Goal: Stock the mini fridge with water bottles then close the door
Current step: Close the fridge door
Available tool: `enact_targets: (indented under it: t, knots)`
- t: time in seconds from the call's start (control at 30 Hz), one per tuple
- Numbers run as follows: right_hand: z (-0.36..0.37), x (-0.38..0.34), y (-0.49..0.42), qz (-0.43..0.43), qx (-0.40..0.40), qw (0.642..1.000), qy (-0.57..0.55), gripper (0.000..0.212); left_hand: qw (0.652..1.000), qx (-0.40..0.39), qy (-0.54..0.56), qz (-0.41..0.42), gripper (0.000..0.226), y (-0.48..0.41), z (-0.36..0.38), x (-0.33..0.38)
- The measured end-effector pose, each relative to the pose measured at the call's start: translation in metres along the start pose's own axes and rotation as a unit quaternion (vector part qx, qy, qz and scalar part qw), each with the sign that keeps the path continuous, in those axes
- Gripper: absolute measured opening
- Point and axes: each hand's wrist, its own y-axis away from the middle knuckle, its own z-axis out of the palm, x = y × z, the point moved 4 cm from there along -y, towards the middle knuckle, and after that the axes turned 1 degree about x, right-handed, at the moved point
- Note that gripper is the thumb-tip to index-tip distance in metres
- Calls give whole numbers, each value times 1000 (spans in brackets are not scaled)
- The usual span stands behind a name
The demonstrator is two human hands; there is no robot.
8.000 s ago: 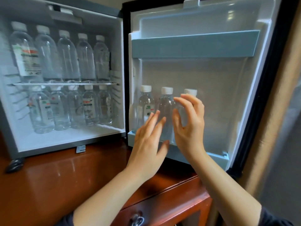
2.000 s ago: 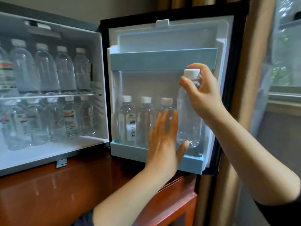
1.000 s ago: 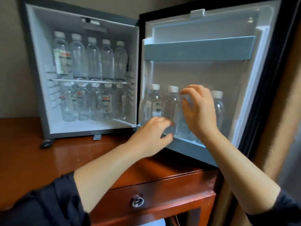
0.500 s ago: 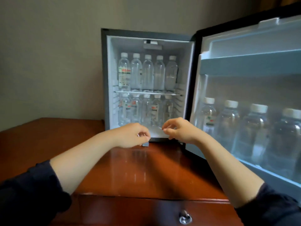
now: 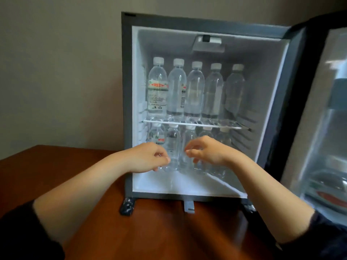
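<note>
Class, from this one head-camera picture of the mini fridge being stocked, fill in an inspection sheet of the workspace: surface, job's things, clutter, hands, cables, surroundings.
Surface: brown wooden cabinet top, glossy, bare in front of the fridge.
Job's things: mini fridge open; five water bottles upright on the wire shelf, more below it; door swung open at right, its contents blurred.
Clutter: nothing seen.
Hands: left hand and right hand loosely curled and empty in front of the lower bottles; whether they touch any cannot be told.
Cables: nothing seen.
Surroundings: plain beige wall behind.
</note>
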Motion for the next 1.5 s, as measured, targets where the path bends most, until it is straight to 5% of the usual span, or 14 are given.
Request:
enact_targets:
  t: [0.43, 0.63, 1.0, 1.23, 1.5]
  knots:
    - [-102, -21, -41, 60, -34, 995, 70, 19, 986, -142, -17, 86, 28, -80, -76, 64]
    - [-171, -55, -1, 123, -89, 979, 136, 24, 950, -156, -203, 179, 23, -68, -127, 145]
    - [-313, -90, 83, 212, 53, 952, 216, 11, 923, -79, -151, 344, 27, -64, -193, 270]
    - [-357, -51, 141, 359, 79, 890, 271, 50, 884, -49, -203, 418, 72, -78, -168, 347]
    - [-357, -26, 192, 486, 9, 831, 270, 61, 903, -109, -190, 369, 91, -95, -123, 380]
